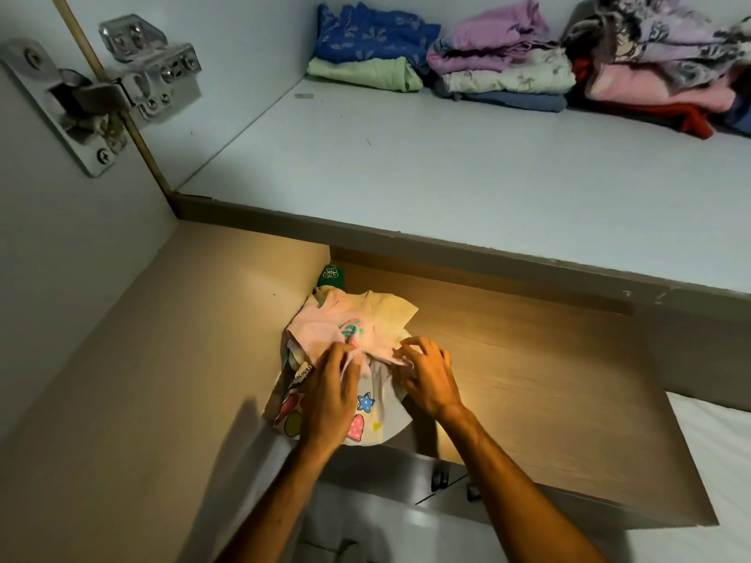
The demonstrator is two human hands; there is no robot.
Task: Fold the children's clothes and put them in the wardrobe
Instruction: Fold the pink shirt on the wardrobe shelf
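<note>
A small pile of children's clothes lies on the lower wooden shelf (pixel 528 367) of the wardrobe, against its left wall. On top is a pale pink garment (pixel 325 319) with a printed motif. Under it lies a grey piece (pixel 384 404) with a blue star and a pink heart. A green item (pixel 331 275) sits behind the pile. My left hand (pixel 331 396) pinches the front edge of the pink garment. My right hand (pixel 426 371) rests on the same edge, fingers curled and pinching the fabric.
The upper white shelf (pixel 406 164) carries folded stacks at the back: blue and green (pixel 365 50), lilac and cream (pixel 500 58), pink, red and patterned (pixel 658 71). A metal door hinge (pixel 101 87) is at the upper left. Dark cupboard handles (pixel 441 479) sit below the shelf front.
</note>
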